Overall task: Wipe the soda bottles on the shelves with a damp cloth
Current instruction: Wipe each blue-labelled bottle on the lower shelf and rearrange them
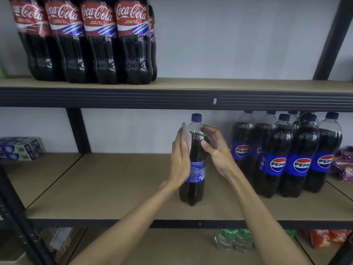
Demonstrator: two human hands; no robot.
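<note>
L hand [180, 159] is lying flat w/ straight fingers, pressing the cloth [185, 133] onto the left shoulder of a lone Pepsi bottle [196, 169], which is standing upright mid-frame on the middle shelf [114, 188]. R hand [215, 148] is curling thumb + fingers round its right side, gripping it. More Pepsi bottles [277, 159] are sitting further back at right, Coca-Cola bottles [99, 44] upper left.

I see glossy plastic on the Pepsi bottle [197, 169]. The shelf board [114, 178] looks like matt wood; its frame [114, 97], dark metal.
</note>
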